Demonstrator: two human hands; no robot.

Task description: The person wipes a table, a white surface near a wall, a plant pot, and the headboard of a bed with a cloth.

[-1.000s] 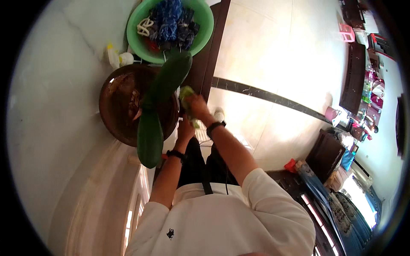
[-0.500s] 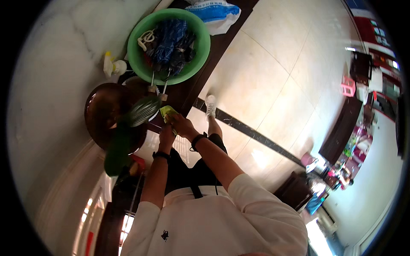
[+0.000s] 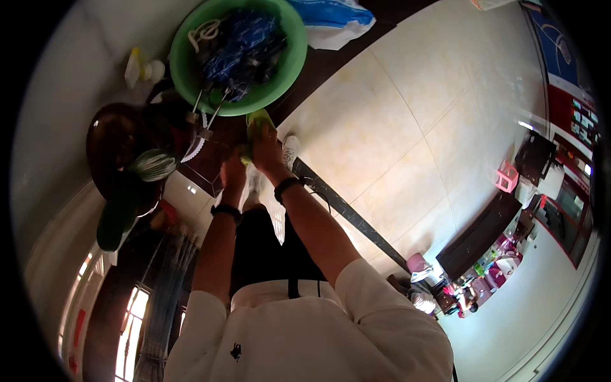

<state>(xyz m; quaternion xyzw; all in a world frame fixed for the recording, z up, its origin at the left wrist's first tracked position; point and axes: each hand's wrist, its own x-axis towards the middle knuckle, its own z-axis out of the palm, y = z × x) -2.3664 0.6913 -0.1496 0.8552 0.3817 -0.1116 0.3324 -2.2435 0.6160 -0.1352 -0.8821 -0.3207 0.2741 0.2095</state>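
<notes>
My right hand [image 3: 266, 151] is closed round a yellow-green cloth [image 3: 258, 119], part of which sticks up past the fingers just below the rim of a green basin [image 3: 294, 75]. Close beside it on the left, my left hand [image 3: 233, 170] is closed too, with a bit of the same yellow-green at its fingertips. Dark blue bundled fabric [image 3: 245, 41] and a looped white cord [image 3: 202, 33] lie in the basin. Two thin metal rods [image 3: 218, 108] with blocky ends poke out over its near rim.
Left of my hands, a plant with broad green leaves [image 3: 153, 165] stands by a round brown glossy pot [image 3: 105, 137]. A white spray bottle [image 3: 140, 69] is near the wall. A blue-and-white bag [image 3: 331, 22] lies beside the basin on the dark cabinet top [image 3: 299, 86].
Both hands have moved up toward the basin, the right one with the cloth. The view has shifted, and the plant now sits farther left of the hands.
</notes>
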